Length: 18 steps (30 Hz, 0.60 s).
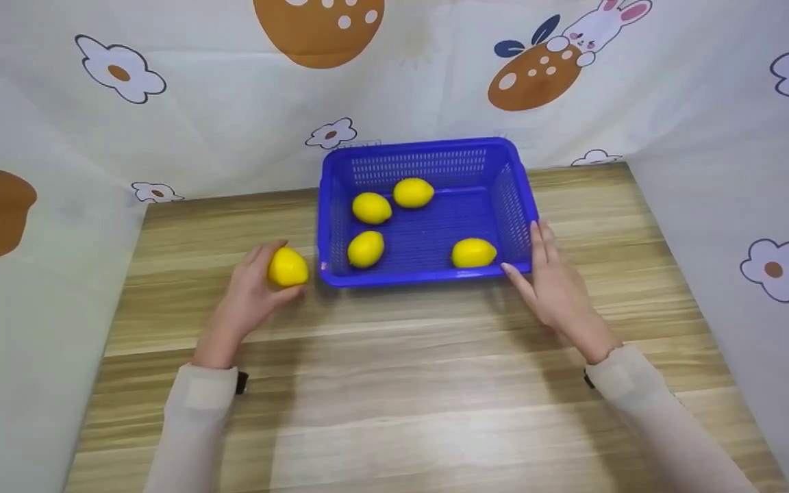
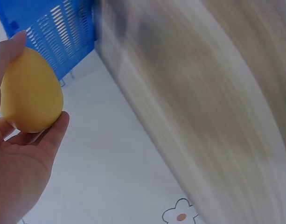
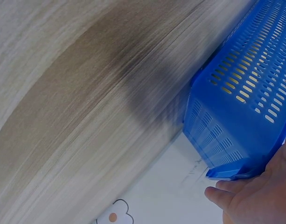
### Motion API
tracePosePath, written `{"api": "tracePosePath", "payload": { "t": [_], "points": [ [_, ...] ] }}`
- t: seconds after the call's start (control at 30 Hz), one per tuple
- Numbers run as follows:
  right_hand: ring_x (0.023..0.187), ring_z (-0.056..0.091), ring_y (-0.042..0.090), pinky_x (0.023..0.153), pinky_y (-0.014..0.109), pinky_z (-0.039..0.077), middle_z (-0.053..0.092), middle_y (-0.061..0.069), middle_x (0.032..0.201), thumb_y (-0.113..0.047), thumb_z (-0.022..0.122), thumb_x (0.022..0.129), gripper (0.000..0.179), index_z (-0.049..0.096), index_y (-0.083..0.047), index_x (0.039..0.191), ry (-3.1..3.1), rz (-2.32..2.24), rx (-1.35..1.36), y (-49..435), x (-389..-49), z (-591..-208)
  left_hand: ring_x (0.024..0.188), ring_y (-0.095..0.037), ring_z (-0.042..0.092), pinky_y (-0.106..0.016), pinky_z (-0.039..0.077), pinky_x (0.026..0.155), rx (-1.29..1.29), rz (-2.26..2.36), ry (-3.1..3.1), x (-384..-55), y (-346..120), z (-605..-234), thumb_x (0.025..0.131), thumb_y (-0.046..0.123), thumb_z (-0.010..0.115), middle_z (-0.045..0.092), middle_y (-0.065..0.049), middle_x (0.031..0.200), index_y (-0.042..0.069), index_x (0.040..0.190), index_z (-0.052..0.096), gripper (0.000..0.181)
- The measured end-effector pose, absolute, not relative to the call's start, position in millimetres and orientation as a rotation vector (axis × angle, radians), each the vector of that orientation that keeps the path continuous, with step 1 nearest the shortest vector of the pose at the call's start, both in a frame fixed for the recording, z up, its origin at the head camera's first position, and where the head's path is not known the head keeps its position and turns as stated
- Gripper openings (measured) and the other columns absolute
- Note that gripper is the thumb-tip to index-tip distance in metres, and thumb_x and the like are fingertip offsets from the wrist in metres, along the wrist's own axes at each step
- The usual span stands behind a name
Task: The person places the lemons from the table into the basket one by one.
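Observation:
A yellow lemon (image 1: 288, 267) sits in the grasp of my left hand (image 1: 251, 291), fingers on its far side and thumb on the near side. It is just left of a blue plastic basket (image 1: 429, 276). The left wrist view shows this lemon (image 2: 33, 91) between thumb and fingertips. My right hand (image 1: 559, 284) rests at the basket's near right corner, its fingers straight along the right side and the thumb at the front rim. Inside the basket lie several lemons: one lemon (image 1: 474, 253) near that corner, the others toward the left.
Beneath the basket is a wood-grain table (image 1: 422, 383). A pale cloth (image 1: 216, 96) printed with flowers and rabbits hangs behind it and along both sides. The basket's back edge stands close to this cloth.

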State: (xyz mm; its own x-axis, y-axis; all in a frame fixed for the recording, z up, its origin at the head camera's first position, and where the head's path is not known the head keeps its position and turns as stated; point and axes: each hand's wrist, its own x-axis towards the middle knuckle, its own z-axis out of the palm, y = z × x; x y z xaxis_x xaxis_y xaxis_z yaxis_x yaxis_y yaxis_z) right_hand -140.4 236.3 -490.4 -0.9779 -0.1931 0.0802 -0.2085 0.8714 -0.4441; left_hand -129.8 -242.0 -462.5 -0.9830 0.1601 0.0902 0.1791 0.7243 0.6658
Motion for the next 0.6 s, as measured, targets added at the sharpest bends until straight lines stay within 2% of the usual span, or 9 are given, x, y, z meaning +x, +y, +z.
{"api": "tracePosePath", "payload": {
  "t": [0.23,0.47,0.6],
  "points": [
    [0.155,0.026,0.053,0.123,0.067,0.029,0.012,0.031,0.173,-0.047,0.051,0.110,0.087,0.012,0.009,0.165,-3.002,0.714,0.325,237,-140,-490,0.123,-0.050,0.059,-0.063,0.050,0.109,-0.284,-1.096,-2.870,-127,-238,-447,0.084,0.007,0.088,0.055,-0.032,0.139,-0.009,0.147,0.050,0.075],
    [0.152,0.030,0.054,0.118,0.071,0.035,0.015,0.032,0.172,-0.044,0.052,0.109,0.086,0.013,0.009,0.165,-2.986,0.715,0.322,237,-140,-491,0.116,-0.046,0.062,-0.061,0.053,0.105,-0.354,-1.061,-2.796,-125,-233,-438,0.082,0.006,0.090,0.060,-0.030,0.128,-0.008,0.143,0.054,0.072],
    [0.152,0.031,0.053,0.115,0.071,0.038,0.014,0.031,0.172,-0.046,0.051,0.110,0.087,0.012,0.008,0.165,-2.991,0.716,0.321,236,-140,-491,0.117,-0.045,0.062,-0.059,0.054,0.105,-0.381,-1.062,-2.805,-124,-229,-432,0.081,0.009,0.091,0.060,-0.028,0.130,-0.007,0.144,0.054,0.074]
  ]
}}
